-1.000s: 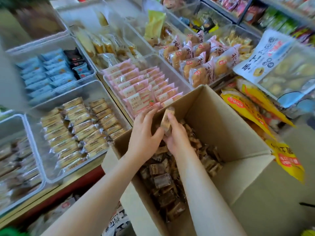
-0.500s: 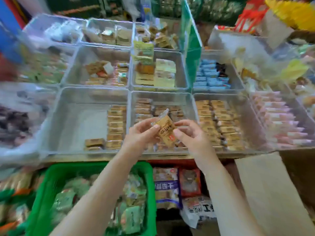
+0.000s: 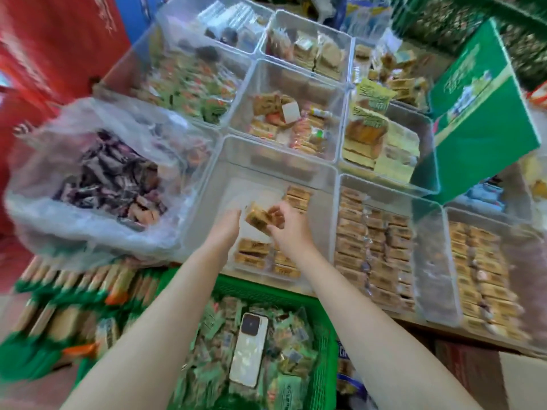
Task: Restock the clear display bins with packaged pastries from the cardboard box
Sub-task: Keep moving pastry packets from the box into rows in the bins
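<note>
Head view: far to the left of the hands a plastic bag (image 3: 97, 179) of dark wrapped sweets slumps, and the left hand (image 3: 226, 224) reaches over the half-empty clear bin (image 3: 207, 184), fingers fairly straight, its tips hidden behind the packaged pastry (image 3: 257, 217). Just right, the right hand (image 3: 288, 229) pinches that pastry above the bin, with fuller bins (image 3: 426, 261) further right.

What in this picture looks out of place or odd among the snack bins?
A white smartphone lies on the loose green snack packets in the green basket below the bins, which seems an odd place for it. Also, a white card sits tilted on the snacks in a middle clear bin.
</note>
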`<state>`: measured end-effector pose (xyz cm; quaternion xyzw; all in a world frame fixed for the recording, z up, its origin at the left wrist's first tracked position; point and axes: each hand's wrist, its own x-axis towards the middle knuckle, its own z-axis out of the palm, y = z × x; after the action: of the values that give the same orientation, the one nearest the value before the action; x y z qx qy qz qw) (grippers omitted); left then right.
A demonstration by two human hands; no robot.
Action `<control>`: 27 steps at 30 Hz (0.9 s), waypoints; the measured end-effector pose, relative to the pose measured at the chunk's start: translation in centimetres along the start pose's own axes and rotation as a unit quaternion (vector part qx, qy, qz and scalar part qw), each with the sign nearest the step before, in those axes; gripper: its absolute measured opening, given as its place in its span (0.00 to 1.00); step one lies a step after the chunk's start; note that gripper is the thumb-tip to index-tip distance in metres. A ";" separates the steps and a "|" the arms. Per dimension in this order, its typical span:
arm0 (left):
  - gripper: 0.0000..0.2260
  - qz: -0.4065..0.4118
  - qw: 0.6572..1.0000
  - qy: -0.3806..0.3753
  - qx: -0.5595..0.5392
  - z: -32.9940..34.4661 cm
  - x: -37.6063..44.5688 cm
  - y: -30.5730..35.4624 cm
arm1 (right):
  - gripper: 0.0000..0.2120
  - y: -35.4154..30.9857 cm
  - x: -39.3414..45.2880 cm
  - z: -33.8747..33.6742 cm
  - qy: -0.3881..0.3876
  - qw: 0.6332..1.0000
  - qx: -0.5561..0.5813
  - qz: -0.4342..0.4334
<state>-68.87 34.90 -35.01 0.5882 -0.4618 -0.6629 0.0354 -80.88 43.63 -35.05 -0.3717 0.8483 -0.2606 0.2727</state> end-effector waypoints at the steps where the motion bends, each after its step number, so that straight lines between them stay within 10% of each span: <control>1: 0.22 0.002 1.000 -0.003 0.015 0.2 0.4 0.2 | 0.13 0.4 0.4 0.8 -0.011 0.999 -0.032 -0.003; 12: 0.25 0.050 0.936 0.024 0.346 3.0 3.6 -1.3 | 0.14 2.3 -0.7 -0.4 -0.108 0.969 -0.194 -0.108; 16: 0.18 0.251 0.897 0.121 0.343 8.1 -2.5 -0.8 | 0.13 5.7 -5.8 -5.9 -0.018 0.997 -0.006 -0.077; 20: 0.10 0.399 0.866 0.040 0.298 18.6 -10.3 -1.8 | 0.10 12.2 -14.8 -14.4 0.140 0.985 0.092 -0.047; 27: 0.06 0.357 0.864 -0.176 0.309 41.5 -22.9 -8.8 | 0.10 31.6 -32.4 -30.0 0.433 0.884 0.135 0.116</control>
<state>-91.20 77.10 -28.57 0.2376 -0.8198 -0.5210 0.0040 -97.37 94.38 -25.25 -0.0804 0.8756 -0.4742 -0.0459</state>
